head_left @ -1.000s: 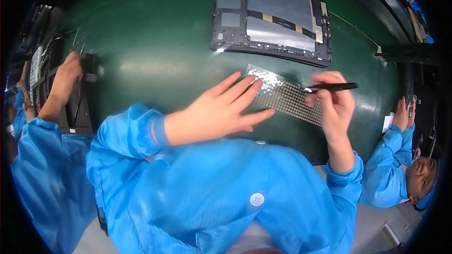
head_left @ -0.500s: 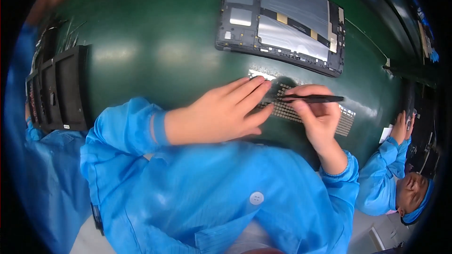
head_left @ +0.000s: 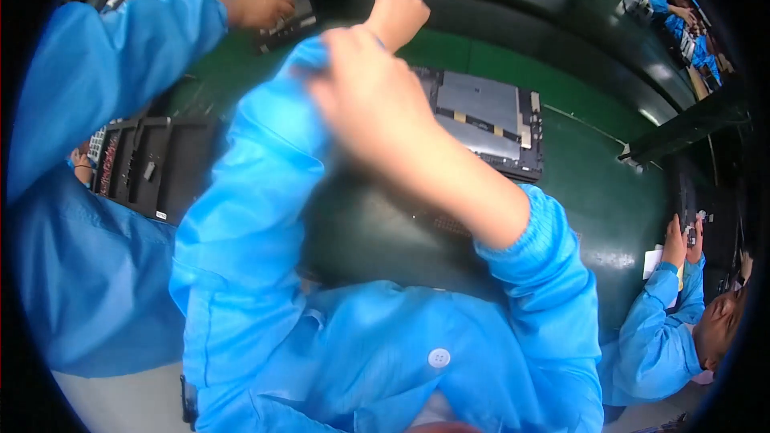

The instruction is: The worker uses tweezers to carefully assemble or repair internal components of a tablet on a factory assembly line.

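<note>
My left arm is raised over the bench, with my left hand [head_left: 399, 18] closed in a fist and nothing visible in it. Across it reaches my right arm. My right hand [head_left: 361, 84], smeared by motion, grips the blue sleeve [head_left: 277, 112] of my left arm near the wrist. Behind my hands lies an opened tablet-like device [head_left: 485, 116] with silvery panels and a dark strip, partly covered by my right hand. A sheet of small squares [head_left: 451, 226] shows faintly on the green bench below my right forearm. No tweezers can be seen.
A black compartment tray [head_left: 172, 164] stands at the left, beside a co-worker's blue sleeve [head_left: 120, 52]; that person's hand [head_left: 261, 8] is near a dark device [head_left: 290, 20]. At the right another co-worker's hands [head_left: 676, 242] hold something dark. A dark post [head_left: 682, 128] juts in there.
Both hands have lifted off the sheet of squares. My right hand has moved left from the sheet onto my left sleeve, and the black tweezers are out of sight. The view has tilted up.
</note>
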A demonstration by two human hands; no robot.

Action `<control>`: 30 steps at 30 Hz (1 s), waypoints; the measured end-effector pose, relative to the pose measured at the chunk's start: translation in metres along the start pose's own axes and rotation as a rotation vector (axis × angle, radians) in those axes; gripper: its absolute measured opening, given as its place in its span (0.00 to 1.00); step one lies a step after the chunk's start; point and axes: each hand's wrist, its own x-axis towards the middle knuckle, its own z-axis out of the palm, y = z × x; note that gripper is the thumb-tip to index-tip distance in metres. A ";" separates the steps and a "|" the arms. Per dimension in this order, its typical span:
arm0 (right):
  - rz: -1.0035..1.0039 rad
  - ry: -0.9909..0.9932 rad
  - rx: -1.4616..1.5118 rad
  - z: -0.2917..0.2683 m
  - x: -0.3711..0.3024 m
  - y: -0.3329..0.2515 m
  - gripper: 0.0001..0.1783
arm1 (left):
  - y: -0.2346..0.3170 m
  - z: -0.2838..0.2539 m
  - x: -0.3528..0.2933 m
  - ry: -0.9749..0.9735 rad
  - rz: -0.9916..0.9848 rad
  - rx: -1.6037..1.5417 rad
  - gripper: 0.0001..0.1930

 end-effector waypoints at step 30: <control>-0.021 -0.283 0.210 -0.013 -0.099 -0.032 0.24 | -0.069 0.047 -0.054 0.363 -1.326 -2.533 0.08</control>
